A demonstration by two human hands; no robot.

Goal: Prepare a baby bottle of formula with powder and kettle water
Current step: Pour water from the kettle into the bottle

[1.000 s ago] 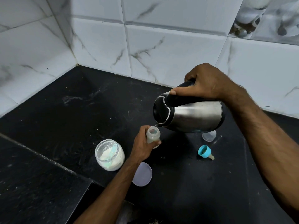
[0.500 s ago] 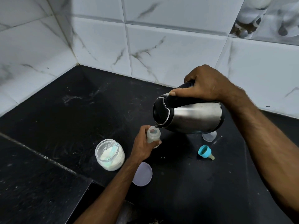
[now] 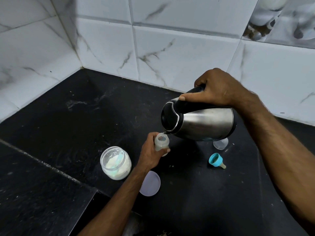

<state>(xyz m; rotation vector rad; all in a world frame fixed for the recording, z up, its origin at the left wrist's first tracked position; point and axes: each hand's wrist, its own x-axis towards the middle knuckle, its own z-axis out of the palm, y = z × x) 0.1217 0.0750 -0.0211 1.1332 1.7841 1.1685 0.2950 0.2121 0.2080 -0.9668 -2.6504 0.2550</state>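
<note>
My right hand [image 3: 216, 89] grips the black handle of a steel kettle [image 3: 204, 123], tipped left with its spout right over the mouth of a small clear baby bottle [image 3: 162, 142]. My left hand [image 3: 150, 152] holds that bottle upright on the black counter [image 3: 68, 116]. The bottle shows cloudy liquid inside. An open jar of white powder [image 3: 115, 162] with a pale scoop in it stands to the left. The blue teat ring [image 3: 216, 160] lies on the counter to the right.
The jar's lilac lid [image 3: 150, 183] lies flat near my left forearm. A clear dome cap [image 3: 220, 143] sits partly under the kettle. White marble-look tiles [image 3: 170, 53] wall the back and left. A raised counter ledge [image 3: 34, 184] runs along the lower left.
The kettle and both hands have hardly moved; the kettle stays tipped over the bottle mouth, sinking very slightly.
</note>
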